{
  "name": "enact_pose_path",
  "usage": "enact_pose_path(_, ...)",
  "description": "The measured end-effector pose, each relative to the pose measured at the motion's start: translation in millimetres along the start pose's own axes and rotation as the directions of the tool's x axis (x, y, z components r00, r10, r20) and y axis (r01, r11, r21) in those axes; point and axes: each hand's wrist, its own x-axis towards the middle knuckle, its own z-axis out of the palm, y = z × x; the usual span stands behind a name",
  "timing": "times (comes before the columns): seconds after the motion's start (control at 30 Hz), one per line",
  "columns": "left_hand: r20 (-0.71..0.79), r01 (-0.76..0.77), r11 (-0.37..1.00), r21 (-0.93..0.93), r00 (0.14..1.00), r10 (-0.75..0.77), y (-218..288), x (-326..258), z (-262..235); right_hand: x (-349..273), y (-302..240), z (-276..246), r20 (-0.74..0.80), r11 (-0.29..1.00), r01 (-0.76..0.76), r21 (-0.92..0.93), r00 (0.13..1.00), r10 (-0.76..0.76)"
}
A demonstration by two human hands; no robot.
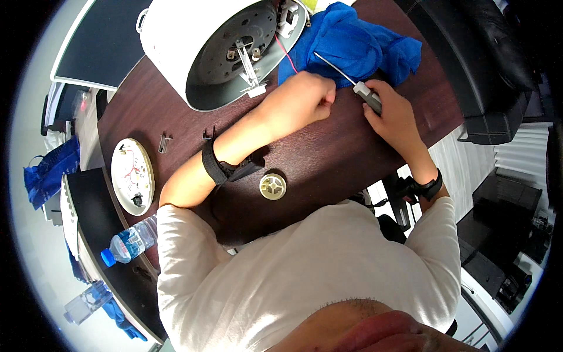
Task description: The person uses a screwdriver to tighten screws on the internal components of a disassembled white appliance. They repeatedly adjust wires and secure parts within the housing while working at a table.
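My right hand (393, 114) grips the grey handle of a screwdriver (369, 97), its thin shaft pointing up and left over a crumpled blue cloth (352, 44). Curled into a fist, my left hand (311, 97) is beside the cloth's near edge; whatever is inside its fingers is hidden. Just left of it, a white pot-shaped appliance body (170, 44) lies tipped on its side. Its open end shows a dark metal plate (226, 61), a metal bracket and a pink wire.
Near my left forearm are small metal clips (165, 142) and an oval white cover (132, 158) holding wires. A round cream plastic part (272, 186) sits near my chest. A water bottle (134, 240) lies at the left edge; a black chair (481, 76) stands right of the table.
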Motion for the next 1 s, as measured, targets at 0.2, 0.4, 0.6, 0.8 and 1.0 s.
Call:
enact_pose_path(0.2,-0.259,0.135,0.937,-0.321,0.939,-0.224,-1,12,-12,34,-6,5,-0.131,0.929,0.327,-0.171,0.927,-0.350)
enact_pose_path(0.4,-0.185,0.163,0.622,-0.766,0.871,-0.455,-9,22,-15,74,-16,18,-0.199,0.916,0.366,0.162,0.922,-0.333)
enact_pose_path(0.6,-0.194,0.154,0.589,-0.794,0.852,-0.485,-13,22,-18,91,-18,18,-0.168,0.876,0.458,0.153,0.885,-0.434)
enact_pose_path(0.8,-0.259,0.155,0.609,-0.778,0.805,-0.535,-13,26,-17,110,-14,19,-0.184,0.832,0.545,0.103,0.833,-0.522)
enact_pose_path(1.0,-0.391,0.128,0.710,-0.692,0.760,-0.518,-3,26,-13,125,-8,23,-0.257,0.813,0.548,0.196,0.829,-0.497)
